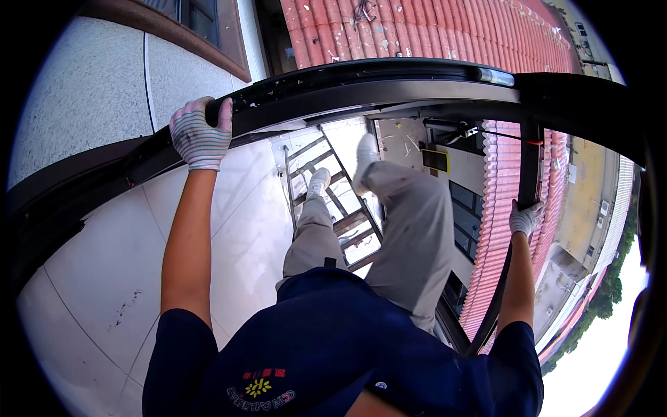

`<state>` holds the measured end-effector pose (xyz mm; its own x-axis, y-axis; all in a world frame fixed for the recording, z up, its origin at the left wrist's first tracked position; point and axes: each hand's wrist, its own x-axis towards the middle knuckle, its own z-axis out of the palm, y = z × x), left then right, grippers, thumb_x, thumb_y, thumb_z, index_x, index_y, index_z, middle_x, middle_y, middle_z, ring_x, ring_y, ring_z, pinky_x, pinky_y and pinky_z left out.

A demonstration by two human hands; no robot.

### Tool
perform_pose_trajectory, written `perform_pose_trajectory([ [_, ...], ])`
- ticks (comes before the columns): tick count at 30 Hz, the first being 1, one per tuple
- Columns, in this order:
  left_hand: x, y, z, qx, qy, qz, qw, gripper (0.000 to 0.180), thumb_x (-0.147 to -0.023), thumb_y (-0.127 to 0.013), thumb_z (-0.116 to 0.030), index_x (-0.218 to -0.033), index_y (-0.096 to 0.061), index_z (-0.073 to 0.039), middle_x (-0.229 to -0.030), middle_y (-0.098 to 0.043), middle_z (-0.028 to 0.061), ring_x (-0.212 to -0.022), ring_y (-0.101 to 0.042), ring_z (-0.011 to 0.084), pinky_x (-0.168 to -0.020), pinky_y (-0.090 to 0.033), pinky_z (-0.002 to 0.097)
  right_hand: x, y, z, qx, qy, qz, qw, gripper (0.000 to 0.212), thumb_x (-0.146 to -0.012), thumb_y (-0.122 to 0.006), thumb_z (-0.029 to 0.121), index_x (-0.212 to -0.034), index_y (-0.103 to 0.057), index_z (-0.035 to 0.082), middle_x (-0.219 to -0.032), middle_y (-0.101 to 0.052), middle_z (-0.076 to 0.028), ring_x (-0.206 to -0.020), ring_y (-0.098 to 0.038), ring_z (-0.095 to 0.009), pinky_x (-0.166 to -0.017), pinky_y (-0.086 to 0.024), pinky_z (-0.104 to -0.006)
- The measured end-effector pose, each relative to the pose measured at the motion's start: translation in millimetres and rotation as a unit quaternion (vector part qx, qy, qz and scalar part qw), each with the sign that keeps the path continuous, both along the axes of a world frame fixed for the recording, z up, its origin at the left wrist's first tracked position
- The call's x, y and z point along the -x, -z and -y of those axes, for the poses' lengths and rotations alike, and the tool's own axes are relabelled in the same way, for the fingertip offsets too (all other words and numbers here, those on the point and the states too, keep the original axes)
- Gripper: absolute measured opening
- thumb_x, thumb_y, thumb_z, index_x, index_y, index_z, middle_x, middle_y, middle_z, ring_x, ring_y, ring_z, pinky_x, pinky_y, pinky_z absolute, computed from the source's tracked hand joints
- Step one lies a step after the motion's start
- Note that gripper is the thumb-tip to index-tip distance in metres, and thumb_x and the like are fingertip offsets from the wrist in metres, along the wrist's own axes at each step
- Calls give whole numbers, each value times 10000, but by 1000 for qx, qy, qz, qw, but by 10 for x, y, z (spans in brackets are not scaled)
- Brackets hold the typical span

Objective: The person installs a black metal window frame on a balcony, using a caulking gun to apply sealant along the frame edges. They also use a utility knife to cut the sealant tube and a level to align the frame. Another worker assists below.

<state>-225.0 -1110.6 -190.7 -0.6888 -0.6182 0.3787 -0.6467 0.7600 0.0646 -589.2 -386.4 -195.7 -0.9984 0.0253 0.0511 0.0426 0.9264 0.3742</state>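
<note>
My left hand (200, 135), in a striped knit glove with pinkish fingertips, is closed over a dark metal frame rail (389, 92) that bows across the view. My right hand (526, 218), gloved in pale knit, grips a dark upright (530, 167) of the same frame. A ladder (351, 222) with dark rungs stands below me, between the white wall and the upright. One white shoe (319, 182) is at the ladder. The other white shoe (365, 156) is raised farther forward, with that knee bent; what it rests on is unclear.
A clear cylinder (495, 76) lies on top of the rail. Beyond are red corrugated roofing (424, 31) and a grey wall (90, 76) with a window. Large white panels (236, 243) fill the left. A thin red-tipped rod (511, 137) crosses near the upright. Buildings show far right.
</note>
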Motion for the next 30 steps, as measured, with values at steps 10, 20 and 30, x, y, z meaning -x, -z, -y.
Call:
perform_pose_trajectory([
  [10,3,-12,-2,20,11,-3,1000,372,-915,-642,-476,-967,-705,-113,-938,-708,97,-925,-650,321,-894,-472,446,-25,-34,16,39,-17,-11,999,1139,-772,-803,482,-1539,-163,-67,-1532,-302,-335,-1397,-350,-477,-1160,-312,-525],
  [20,33,-19,-52,-1,15,4,1000,369,-937,-634,-439,-978,-697,-77,-947,-710,111,-927,-648,335,-869,-482,453,-10,-64,31,74,23,-14,997,1156,-774,-761,551,-1557,-149,-39,-1541,-295,-327,-1432,-295,-484,-1180,-277,-536],
  [30,21,26,-17,-4,31,-5,999,304,-934,-640,-376,-973,-674,-77,-905,-675,100,-890,-632,323,-861,-470,454,9,1012,1644,329,34,88,940,758,-835,-721,456,-1393,-491,-2,-1341,-564,-257,-1245,-548,-414,-1073,-431,-448],
])
